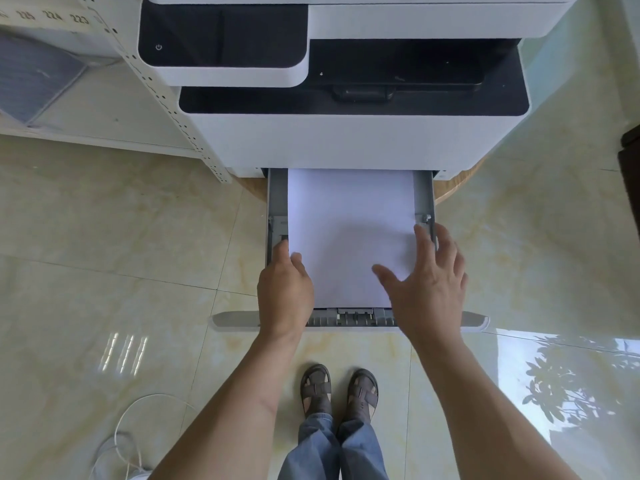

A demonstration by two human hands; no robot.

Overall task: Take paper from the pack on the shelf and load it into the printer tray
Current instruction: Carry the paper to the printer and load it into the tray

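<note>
A white and black printer stands in front of me with its grey paper tray pulled out toward my feet. A stack of white paper lies flat in the tray. My left hand rests at the stack's near left corner, thumb on top of the sheets and fingers curled at the edge. My right hand hovers spread over the near right corner, fingers apart, fingertips near the tray's right side guide. The paper pack on the shelf is not clearly visible.
A white perforated metal shelf frame stands left of the printer, holding a grey folder-like object. A glossy tiled floor surrounds me. White cable loops lie at lower left. A dark furniture edge shows at the right.
</note>
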